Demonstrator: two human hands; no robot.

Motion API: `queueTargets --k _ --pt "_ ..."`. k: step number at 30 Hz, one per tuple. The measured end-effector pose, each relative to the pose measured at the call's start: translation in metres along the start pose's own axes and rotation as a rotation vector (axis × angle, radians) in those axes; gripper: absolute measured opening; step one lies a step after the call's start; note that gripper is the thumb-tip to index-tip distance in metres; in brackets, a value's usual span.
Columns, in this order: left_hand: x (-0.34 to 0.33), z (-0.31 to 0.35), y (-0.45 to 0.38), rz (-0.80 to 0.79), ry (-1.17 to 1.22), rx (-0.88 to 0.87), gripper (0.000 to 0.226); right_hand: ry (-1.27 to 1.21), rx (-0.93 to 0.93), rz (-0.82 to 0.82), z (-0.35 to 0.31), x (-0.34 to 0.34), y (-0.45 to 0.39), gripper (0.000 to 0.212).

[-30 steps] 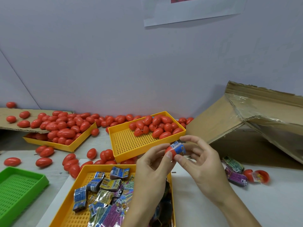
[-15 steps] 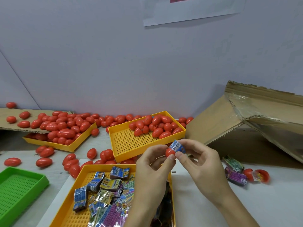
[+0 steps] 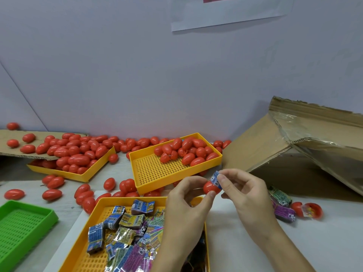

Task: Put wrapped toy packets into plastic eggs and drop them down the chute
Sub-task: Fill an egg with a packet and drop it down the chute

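Yellow tray (image 3: pixel 151 173), perhaps 20 eggs (image 3: pixel 186 150)

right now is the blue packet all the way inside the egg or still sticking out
Sticking out. The blue packet, pinched by the right hand, juts above the red egg half that the left hand holds.

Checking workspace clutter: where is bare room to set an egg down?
Bare: the white table right of the packet tray, the green tray, and the near half of the middle yellow tray. Crowded: the left egg tray and the wall edge.
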State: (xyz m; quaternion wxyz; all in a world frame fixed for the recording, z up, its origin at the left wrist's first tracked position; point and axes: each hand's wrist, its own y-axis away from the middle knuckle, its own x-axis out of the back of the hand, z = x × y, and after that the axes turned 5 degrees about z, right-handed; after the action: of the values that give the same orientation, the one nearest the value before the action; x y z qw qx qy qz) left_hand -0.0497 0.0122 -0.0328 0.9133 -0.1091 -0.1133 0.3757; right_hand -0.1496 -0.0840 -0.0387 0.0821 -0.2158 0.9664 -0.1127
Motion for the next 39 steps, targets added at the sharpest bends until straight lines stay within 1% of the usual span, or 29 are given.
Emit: queueTargets --k 6,11,14,15,19,21,23,25,28,31,34,35,37,39 --pt "0.000 0.000 0.000 0.014 -0.009 -0.001 0.021 0.055 0.021 -0.031 0.000 0.001 -0.001 0.021" --pt "0.000 -0.001 0.000 0.019 0.012 0.020 0.027 0.092 0.033 -0.034 0.001 0.002 -0.001 0.020" --pt "-0.001 -0.001 0.000 0.013 0.022 0.007 0.020 0.106 0.037 -0.049 0.001 0.003 -0.001 0.008" --pt "-0.001 0.000 0.000 0.016 0.044 0.012 0.015 0.111 0.044 -0.059 0.001 0.003 -0.001 0.008" --pt "-0.001 -0.001 0.000 0.053 0.118 0.056 0.005 0.134 0.077 -0.150 -0.001 0.004 0.002 0.018" --pt "0.000 -0.001 -0.001 0.074 0.192 0.122 0.008 0.165 0.096 -0.228 -0.002 0.005 0.004 0.030" --pt "0.002 0.000 -0.002 0.091 0.256 0.181 0.006 0.284 0.153 -0.276 -0.002 0.004 0.005 0.044" --pt "0.002 0.000 -0.003 0.094 0.300 0.216 0.013 0.411 0.245 -0.262 -0.004 0.002 0.006 0.054" --pt "0.002 -0.001 -0.003 0.114 0.337 0.243 0.019 0.498 0.354 -0.204 -0.006 -0.002 0.007 0.052" --pt "0.002 -0.001 -0.003 0.111 0.345 0.263 0.020 0.497 0.408 -0.161 -0.009 -0.003 0.007 0.047" --pt "0.002 0.000 -0.003 0.081 0.372 0.285 0.028 0.464 0.405 -0.169 -0.012 0.000 0.006 0.048" --pt "0.003 0.001 -0.004 0.061 0.383 0.299 0.027 0.452 0.393 -0.185 -0.014 0.001 0.006 0.048" --pt "0.003 0.004 -0.004 0.003 0.376 0.312 0.017 0.442 0.371 -0.217 -0.015 0.002 0.005 0.048" --pt "0.003 0.006 -0.004 -0.024 0.374 0.318 0.017 0.443 0.365 -0.245 -0.016 0.003 0.005 0.048"
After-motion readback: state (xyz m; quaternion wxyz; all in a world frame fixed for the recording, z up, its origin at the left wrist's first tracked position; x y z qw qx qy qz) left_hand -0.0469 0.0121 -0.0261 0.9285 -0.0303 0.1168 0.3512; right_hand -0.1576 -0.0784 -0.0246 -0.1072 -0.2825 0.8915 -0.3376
